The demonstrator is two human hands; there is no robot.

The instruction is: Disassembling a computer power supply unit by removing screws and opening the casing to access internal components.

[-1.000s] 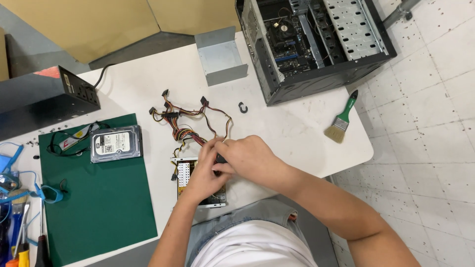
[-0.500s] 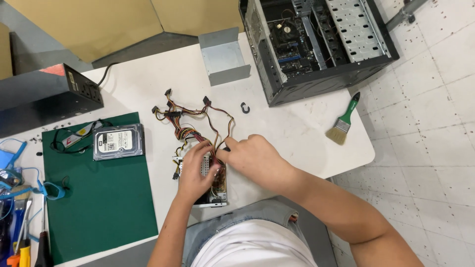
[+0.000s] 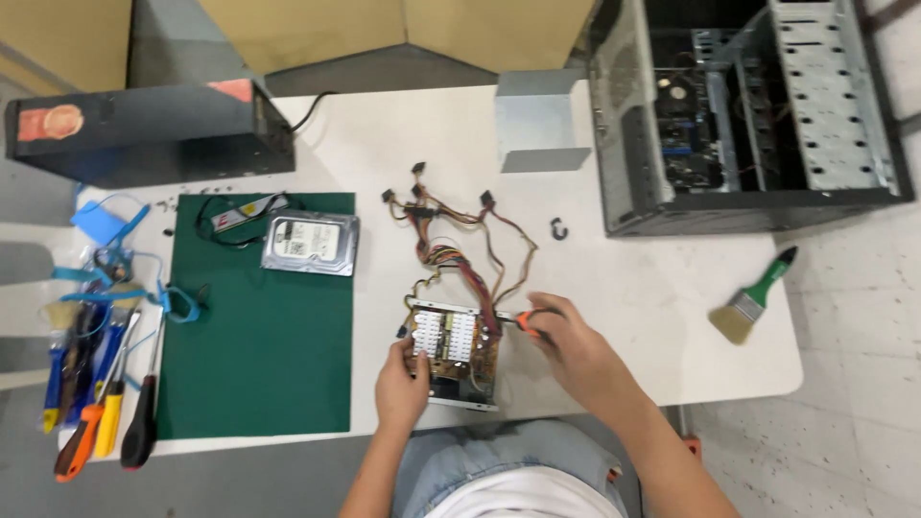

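Power supply unit (image 3: 453, 353), opened, lying at the near edge of the white bench (image 3: 633, 288), just right of the green mat (image 3: 259, 326). Left hand (image 3: 401, 384): fingers closed on the unit's lower left corner, thumb on its top face, holding it in place. Right hand (image 3: 574, 353): fingers closed around a screwdriver (image 3: 518, 319) with an orange handle, its shaft pointing left and its tip at the unit's upper right edge; the hand itself lies just right of the unit. Appearance of unit: shallow metal tray, grey rim, with a brown circuit board inside, pale finned blocks across the upper half, small dark parts below; fine detail too small to tell. Cable bundle (image 3: 459, 240), red, yellow, orange and black wires, rising from the unit's far side and fanning out over the bench towards several dark plugs. Hard drive (image 3: 310, 244), silver, label up, on the far part of the mat. Computer case (image 3: 748, 105), side open, board visible inside, at the far right corner of the bench. Grey metal cover (image 3: 539, 120) beside the case, to its left. Black box (image 3: 144, 129) at the far left. Paintbrush (image 3: 751, 297), green handle, near the right edge of the bench. Row of screwdrivers (image 3: 101, 403) at the left end, well apart from both hands.
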